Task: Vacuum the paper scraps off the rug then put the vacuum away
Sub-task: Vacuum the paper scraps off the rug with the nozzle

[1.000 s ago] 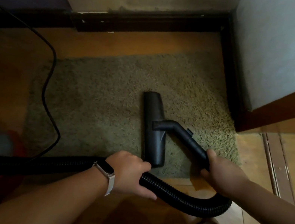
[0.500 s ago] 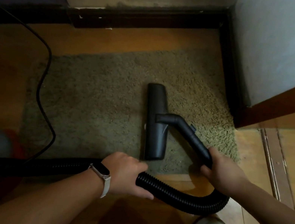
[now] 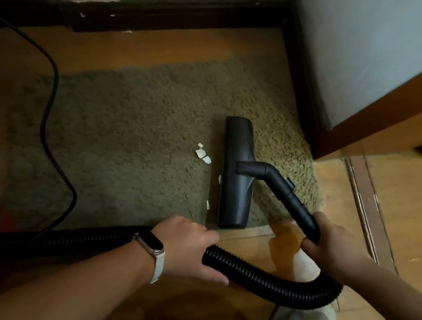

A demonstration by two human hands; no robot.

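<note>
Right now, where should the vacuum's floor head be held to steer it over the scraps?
By the rigid tube, from the near right, where the right hand grips it: it angles up off the flat floor head toward the person.

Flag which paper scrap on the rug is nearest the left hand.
The thin sliver at the near edge of the rug, just left of the floor nozzle. The bigger cluster and the bit against the nozzle sit farther from the left hand.
</note>
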